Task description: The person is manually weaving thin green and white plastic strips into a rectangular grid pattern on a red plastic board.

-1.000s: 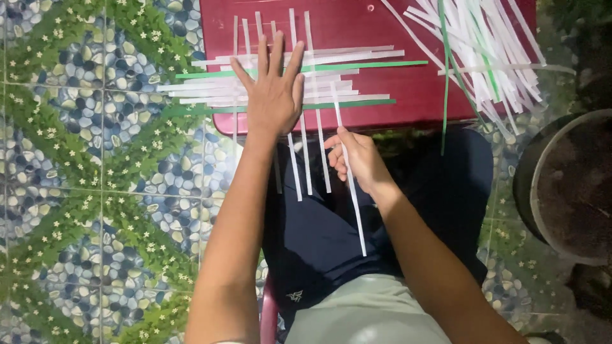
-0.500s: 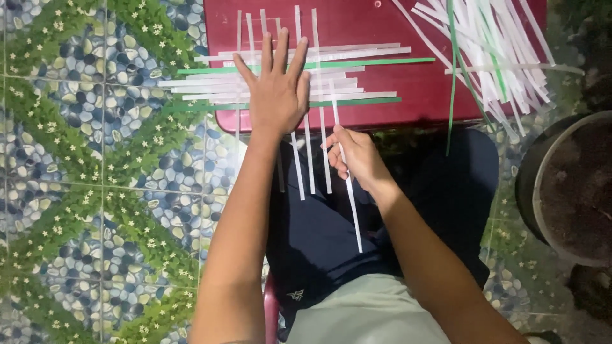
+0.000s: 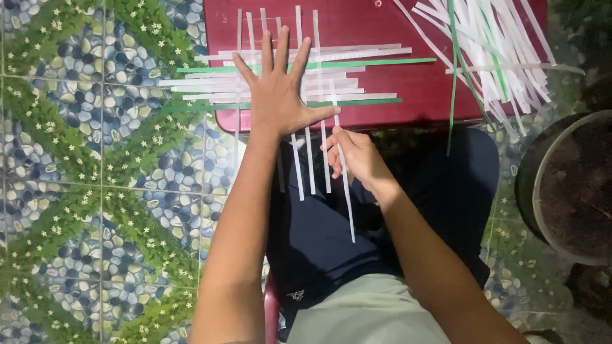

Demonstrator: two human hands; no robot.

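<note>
Head view: the left hand [image 3: 280,95] lies flat, fingers [image 3: 268,54] spread wide, pressing the woven mat of white and green strips [image 3: 357,76] onto the red table [image 3: 382,25]. The right hand [image 3: 354,153] sits just below the table's edge — fingers narrowed, pinching one white strip [image 3: 347,204] that hangs over the lap. Since half a second ago, both hands have barely shifted — the pinch stays.

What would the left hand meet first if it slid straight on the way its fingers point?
The left hand lies flat on the woven strips, fingers pointing to the table's far edge. Ahead lie more white strips, then bare red table, as far as the view shows.
</note>
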